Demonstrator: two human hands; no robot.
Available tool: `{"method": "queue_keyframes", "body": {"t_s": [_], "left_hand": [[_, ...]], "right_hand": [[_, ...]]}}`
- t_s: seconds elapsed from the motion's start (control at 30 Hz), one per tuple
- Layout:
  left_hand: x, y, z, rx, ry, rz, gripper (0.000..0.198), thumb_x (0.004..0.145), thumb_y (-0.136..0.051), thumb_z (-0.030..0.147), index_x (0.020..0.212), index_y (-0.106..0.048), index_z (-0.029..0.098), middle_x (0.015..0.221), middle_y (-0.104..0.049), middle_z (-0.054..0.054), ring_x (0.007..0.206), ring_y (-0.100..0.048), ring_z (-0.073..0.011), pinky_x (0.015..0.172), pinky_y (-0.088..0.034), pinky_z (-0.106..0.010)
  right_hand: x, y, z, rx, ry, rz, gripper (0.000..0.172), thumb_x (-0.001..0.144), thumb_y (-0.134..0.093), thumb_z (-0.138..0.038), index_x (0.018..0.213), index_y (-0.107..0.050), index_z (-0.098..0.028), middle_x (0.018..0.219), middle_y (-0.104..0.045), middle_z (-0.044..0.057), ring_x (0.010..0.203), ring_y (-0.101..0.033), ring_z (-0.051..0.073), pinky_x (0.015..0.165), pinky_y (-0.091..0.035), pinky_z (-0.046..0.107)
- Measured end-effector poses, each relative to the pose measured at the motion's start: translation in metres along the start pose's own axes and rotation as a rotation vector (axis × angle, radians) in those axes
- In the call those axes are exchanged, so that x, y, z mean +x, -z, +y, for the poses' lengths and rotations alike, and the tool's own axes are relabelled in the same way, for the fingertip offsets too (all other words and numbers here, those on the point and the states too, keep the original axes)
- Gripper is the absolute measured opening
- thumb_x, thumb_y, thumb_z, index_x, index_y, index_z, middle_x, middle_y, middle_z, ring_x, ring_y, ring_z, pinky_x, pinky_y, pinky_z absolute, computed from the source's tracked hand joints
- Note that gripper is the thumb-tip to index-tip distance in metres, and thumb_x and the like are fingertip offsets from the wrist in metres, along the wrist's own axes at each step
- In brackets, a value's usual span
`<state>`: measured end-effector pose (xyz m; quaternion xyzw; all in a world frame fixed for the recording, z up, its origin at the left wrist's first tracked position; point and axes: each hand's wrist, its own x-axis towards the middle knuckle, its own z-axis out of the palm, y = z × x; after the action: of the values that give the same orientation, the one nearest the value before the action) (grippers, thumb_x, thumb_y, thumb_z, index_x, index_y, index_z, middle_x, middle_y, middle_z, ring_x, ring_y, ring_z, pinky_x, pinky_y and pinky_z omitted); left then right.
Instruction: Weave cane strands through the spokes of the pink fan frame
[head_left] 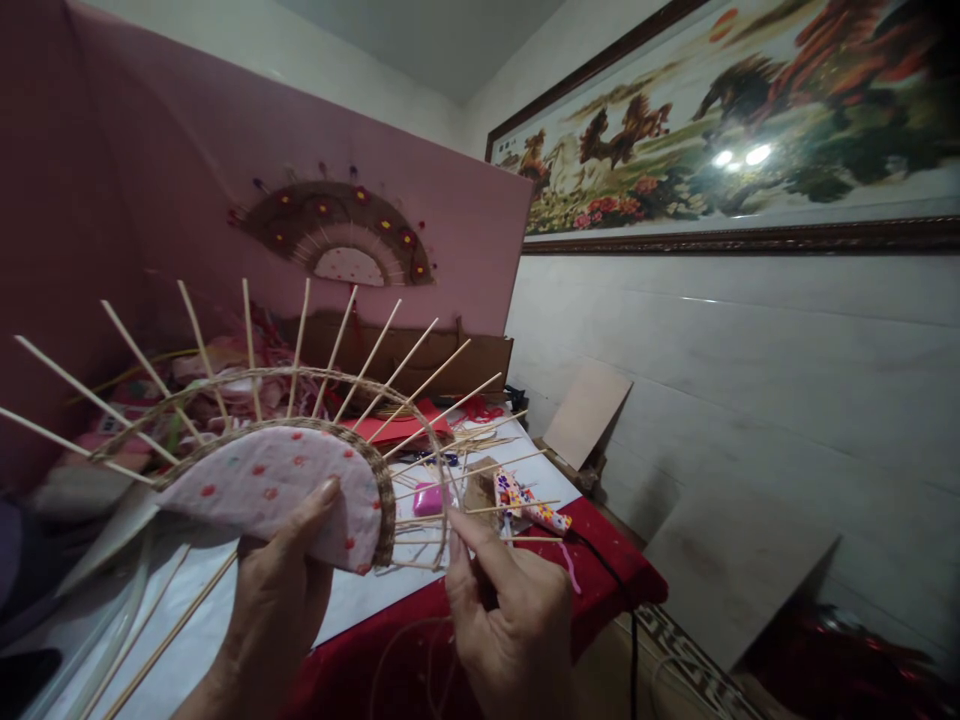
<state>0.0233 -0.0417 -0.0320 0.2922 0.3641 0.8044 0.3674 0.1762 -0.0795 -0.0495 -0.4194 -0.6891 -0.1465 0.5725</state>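
My left hand (pixel 281 590) grips a half-round fan frame by its fabric centre (pixel 277 490), white with small red prints, its thumb lying across the front. Around the curved edge runs a woven brown band (pixel 385 500). Thin wooden sticks (pixel 300 345) radiate outward from it, and a twine arc (pixel 375 388) crosses them partway along. At the right end of that arc my right hand (pixel 510 600) pinches the twine between thumb and forefinger, close to the lower sticks. A loose length of cord (pixel 397 640) hangs below between the hands.
A finished fan (pixel 352 225) hangs on the pink board (pixel 450 200). On the table, with its red cloth (pixel 615 560), lie a pink object (pixel 428 499), flowered fabric (pixel 525 500), red paper (pixel 405 425) and loose sticks (pixel 176 630). A black cable (pixel 634 640) hangs off the right edge.
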Motion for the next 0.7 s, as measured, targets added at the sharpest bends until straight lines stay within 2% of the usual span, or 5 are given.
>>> {"method": "queue_keyframes", "body": {"t_s": [0.17, 0.4, 0.6, 0.7], "left_hand": [[-0.0015, 0.0003, 0.0011, -0.212, 0.170, -0.003, 0.030, 0.050, -0.082, 0.011, 0.070, -0.061, 0.018, 0.063, -0.061, 0.006, 0.057, -0.057, -0.0076, 0.055, -0.051, -0.012], [-0.0039, -0.0002, 0.0006, -0.194, 0.176, -0.011, 0.033, 0.047, -0.083, 0.011, 0.072, -0.062, 0.018, 0.063, -0.062, 0.006, 0.055, -0.058, -0.0078, 0.053, -0.051, -0.013], [-0.0048, 0.0011, 0.0012, -0.167, 0.191, -0.019, 0.027, 0.053, -0.081, 0.016, 0.072, -0.063, 0.018, 0.065, -0.063, 0.005, 0.057, -0.058, -0.0087, 0.053, -0.051, -0.014], [-0.0045, -0.0008, 0.0019, -0.191, 0.163, -0.019, 0.030, 0.050, -0.082, 0.012, 0.072, -0.062, 0.019, 0.063, -0.061, 0.007, 0.056, -0.058, -0.0080, 0.053, -0.050, -0.013]], "right_hand": [[0.0077, -0.0032, -0.0008, -0.085, 0.057, -0.012, 0.030, 0.084, -0.048, -0.010, 0.102, -0.072, -0.009, 0.048, -0.062, 0.001, 0.035, -0.050, 0.010, 0.039, -0.031, 0.026], [0.0108, -0.0052, -0.0009, -0.198, 0.057, -0.014, 0.030, 0.086, -0.047, -0.014, 0.101, -0.073, -0.012, 0.044, -0.060, 0.000, 0.032, -0.047, 0.011, 0.040, -0.024, 0.030], [0.0059, -0.0024, 0.0017, -0.084, 0.103, 0.003, 0.030, 0.084, -0.050, -0.009, 0.106, -0.070, -0.008, 0.052, -0.065, 0.001, 0.037, -0.052, 0.010, 0.042, -0.031, 0.027], [0.0058, -0.0025, 0.0031, -0.090, 0.108, 0.003, 0.031, 0.083, -0.050, -0.008, 0.107, -0.069, -0.009, 0.052, -0.065, 0.001, 0.038, -0.054, 0.011, 0.043, -0.031, 0.027]]}}
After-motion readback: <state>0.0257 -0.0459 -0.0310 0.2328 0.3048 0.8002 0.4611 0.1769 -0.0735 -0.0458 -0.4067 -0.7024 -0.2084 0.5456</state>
